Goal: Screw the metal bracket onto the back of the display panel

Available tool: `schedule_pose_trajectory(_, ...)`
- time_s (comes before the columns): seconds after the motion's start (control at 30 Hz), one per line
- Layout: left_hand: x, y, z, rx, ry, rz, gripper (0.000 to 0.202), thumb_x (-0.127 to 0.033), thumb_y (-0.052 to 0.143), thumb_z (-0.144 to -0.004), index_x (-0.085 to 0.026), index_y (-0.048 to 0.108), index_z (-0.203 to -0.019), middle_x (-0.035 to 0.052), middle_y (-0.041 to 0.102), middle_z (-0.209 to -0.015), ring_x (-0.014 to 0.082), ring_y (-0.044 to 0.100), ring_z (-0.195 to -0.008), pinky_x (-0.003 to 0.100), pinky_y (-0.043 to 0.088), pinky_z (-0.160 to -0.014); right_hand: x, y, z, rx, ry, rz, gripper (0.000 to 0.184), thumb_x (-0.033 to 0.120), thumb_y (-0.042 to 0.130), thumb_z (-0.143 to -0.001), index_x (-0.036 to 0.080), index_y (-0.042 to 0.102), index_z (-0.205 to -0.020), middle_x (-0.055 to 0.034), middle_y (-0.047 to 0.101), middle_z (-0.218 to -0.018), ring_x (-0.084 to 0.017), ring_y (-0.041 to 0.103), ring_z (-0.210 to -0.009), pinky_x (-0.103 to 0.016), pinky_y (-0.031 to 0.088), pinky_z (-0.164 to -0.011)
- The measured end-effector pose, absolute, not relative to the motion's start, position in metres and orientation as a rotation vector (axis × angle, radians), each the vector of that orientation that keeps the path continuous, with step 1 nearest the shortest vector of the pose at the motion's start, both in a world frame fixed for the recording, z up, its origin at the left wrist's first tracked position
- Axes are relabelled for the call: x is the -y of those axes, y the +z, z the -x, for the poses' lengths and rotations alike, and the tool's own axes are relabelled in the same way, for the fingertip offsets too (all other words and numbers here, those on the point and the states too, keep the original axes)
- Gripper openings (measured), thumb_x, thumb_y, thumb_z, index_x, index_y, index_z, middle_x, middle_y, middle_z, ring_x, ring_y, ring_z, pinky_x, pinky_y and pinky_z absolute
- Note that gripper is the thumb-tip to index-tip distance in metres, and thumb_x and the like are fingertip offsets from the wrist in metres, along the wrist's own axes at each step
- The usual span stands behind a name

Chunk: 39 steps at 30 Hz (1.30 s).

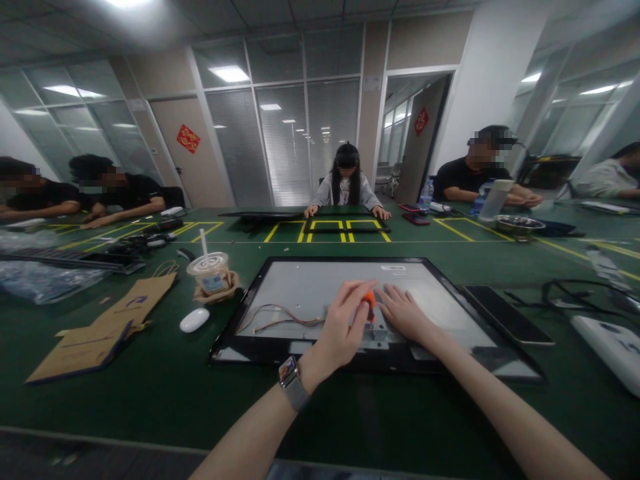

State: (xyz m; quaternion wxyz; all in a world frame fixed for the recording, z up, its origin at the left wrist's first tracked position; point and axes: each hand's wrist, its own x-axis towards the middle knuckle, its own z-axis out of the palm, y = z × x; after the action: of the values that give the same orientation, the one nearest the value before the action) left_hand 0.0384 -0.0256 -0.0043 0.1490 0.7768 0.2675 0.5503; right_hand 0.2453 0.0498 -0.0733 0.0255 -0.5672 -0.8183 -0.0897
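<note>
Screwdriver (371, 299) stands pinched in left fingers (357, 328) over a panel (300, 280) (right fingers (393, 297) lie spread), near the tabletop's (150, 420) front edge.

The one camera, I could see, sat on the worker's head and faced forward and down, with the left hand (343, 323), right hand (404, 313) and flat panel (300, 280) close below, the green table (150, 407) stretching ahead, and the glass partition (283, 133) farthest off.

At centre, the display panel's back (285, 283) looks smooth, dull metal; the screwdriver handle (371, 297), plastic; at left, matt kraft-paper bag (137, 300); glossy plastic mouse (194, 321).
</note>
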Motion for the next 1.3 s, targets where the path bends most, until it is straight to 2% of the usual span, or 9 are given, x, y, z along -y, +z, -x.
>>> schedule_pose_trajectory(0.1, 0.025, -0.004, -0.039, -0.771, 1.576, -2.211, 0.039, -0.018, 0.04, -0.1, -0.021, 0.052, -0.137, 0.0111, 0.059, -0.122, 0.0199, 0.059, -0.112, 0.037, 0.049, -0.099, -0.051, -0.076, -0.246, 2.521, -0.287, 1.734, 0.054, 0.031, 0.023, -0.1, 0.017, 0.042, -0.148, -0.0194, 0.042, -0.152, -0.033, 0.035, -0.14, -0.058, 0.032, -0.108)
schedule_pose_trajectory(0.3, 0.025, -0.002, -0.036, -0.863, 1.709, -2.175, 0.023, -0.027, 0.063, -0.091, -0.02, 0.068, -0.112, 0.0044, 0.059, -0.094, 0.0153, 0.061, -0.084, 0.029, 0.054, -0.079, -0.05, -0.073, -0.244, 2.518, -0.286, 1.767, 0.054, 0.032, 0.025, -0.101, 0.016, 0.042, -0.148, -0.0208, 0.042, -0.152, -0.034, 0.037, -0.139, -0.056, 0.032, -0.108)
schedule_pose_trajectory(0.43, 0.026, 0.002, -0.031, -0.826, 1.631, -2.213, 0.03, -0.018, 0.046, -0.097, -0.019, 0.063, -0.123, 0.0103, 0.06, -0.114, 0.0194, 0.059, -0.107, 0.035, 0.05, -0.094, -0.052, -0.075, -0.244, 2.503, -0.279, 1.778, 0.054, 0.033, 0.025, -0.101, 0.015, 0.043, -0.148, -0.0212, 0.041, -0.152, -0.034, 0.036, -0.14, -0.055, 0.031, -0.109)
schedule_pose_trajectory(0.5, 0.026, 0.004, -0.03, -0.818, 1.612, -2.202, 0.033, -0.015, 0.043, -0.097, -0.019, 0.061, -0.125, 0.0111, 0.061, -0.117, 0.0197, 0.059, -0.11, 0.036, 0.05, -0.096, -0.053, -0.077, -0.245, 2.501, -0.29, 1.767, 0.054, 0.035, 0.025, -0.101, 0.016, 0.044, -0.148, -0.0209, 0.041, -0.152, -0.033, 0.037, -0.14, -0.054, 0.031, -0.109)
schedule_pose_trajectory(0.7, 0.02, 0.002, -0.029, -0.902, 1.751, -2.098, 0.018, -0.023, 0.064, -0.089, -0.019, 0.07, -0.106, 0.0026, 0.057, -0.09, 0.0122, 0.06, -0.076, 0.027, 0.054, -0.075, -0.054, -0.08, -0.247, 2.481, -0.296, 1.754, 0.054, 0.037, 0.025, -0.101, 0.017, 0.045, -0.147, -0.0201, 0.043, -0.151, -0.033, 0.038, -0.139, -0.054, 0.033, -0.108)
schedule_pose_trajectory(0.93, 0.02, 0.002, -0.026, -0.822, 1.627, -2.098, 0.033, -0.018, 0.045, -0.097, -0.019, 0.061, -0.126, 0.0112, 0.061, -0.12, 0.0189, 0.062, -0.107, 0.034, 0.053, -0.091, -0.055, -0.08, -0.248, 2.469, -0.279, 1.741, 0.054, 0.038, 0.025, -0.101, 0.019, 0.044, -0.147, -0.0191, 0.043, -0.151, -0.033, 0.038, -0.139, -0.055, 0.033, -0.108)
schedule_pose_trajectory(1.03, 0.02, 0.001, -0.028, -0.816, 1.63, -2.062, 0.029, -0.019, 0.053, -0.094, -0.019, 0.064, -0.122, 0.0081, 0.064, -0.108, 0.017, 0.064, -0.097, 0.031, 0.054, -0.085, -0.054, -0.078, -0.247, 2.48, -0.285, 1.754, 0.055, 0.038, 0.024, -0.101, 0.018, 0.045, -0.147, -0.0198, 0.043, -0.151, -0.033, 0.038, -0.139, -0.054, 0.033, -0.109)
schedule_pose_trajectory(1.17, 0.021, 0.001, -0.03, -0.853, 1.69, -2.067, 0.019, -0.024, 0.066, -0.087, -0.02, 0.072, -0.105, 0.0034, 0.059, -0.091, 0.0146, 0.059, -0.082, 0.03, 0.053, -0.078, -0.052, -0.076, -0.245, 2.477, -0.265, 1.771, 0.055, 0.037, 0.025, -0.101, 0.017, 0.044, -0.148, -0.0202, 0.042, -0.152, -0.034, 0.037, -0.139, -0.054, 0.032, -0.109)
schedule_pose_trajectory(1.3, 0.025, 0.003, -0.028, -0.827, 1.601, -2.114, 0.029, -0.023, 0.054, -0.094, -0.021, 0.068, -0.119, 0.0076, 0.058, -0.105, 0.018, 0.059, -0.097, 0.034, 0.052, -0.088, -0.054, -0.079, -0.246, 2.468, -0.246, 1.768, 0.055, 0.038, 0.024, -0.101, 0.019, 0.043, -0.148, -0.0182, 0.042, -0.152, -0.032, 0.037, -0.14, -0.054, 0.032, -0.109)
